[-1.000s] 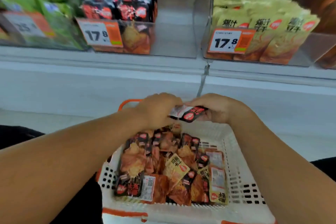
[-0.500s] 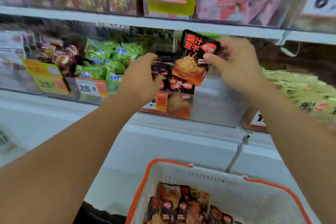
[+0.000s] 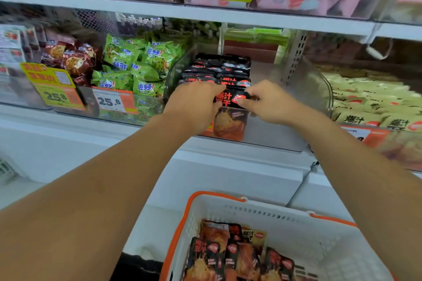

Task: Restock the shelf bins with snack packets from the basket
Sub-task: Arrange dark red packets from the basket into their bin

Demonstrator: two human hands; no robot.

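Observation:
A black-and-red snack packet stands upright at the front of a clear shelf bin, in front of a row of like packets. My left hand grips its left edge and my right hand pinches its right top corner. Both hands are inside the bin's front. Below, a white basket with an orange rim holds several more black and orange packets.
Green packets fill the bin to the left, with brown ones further left. Yellow packets lie in the bin to the right. Price tags reading 25.8 hang on the bin fronts. An upper shelf overhangs the bins.
Both hands lifted the packet out of the basket, raised it to the shelf, then lowered it into the front of the black-packet bin. The view rose from the basket to the shelf.

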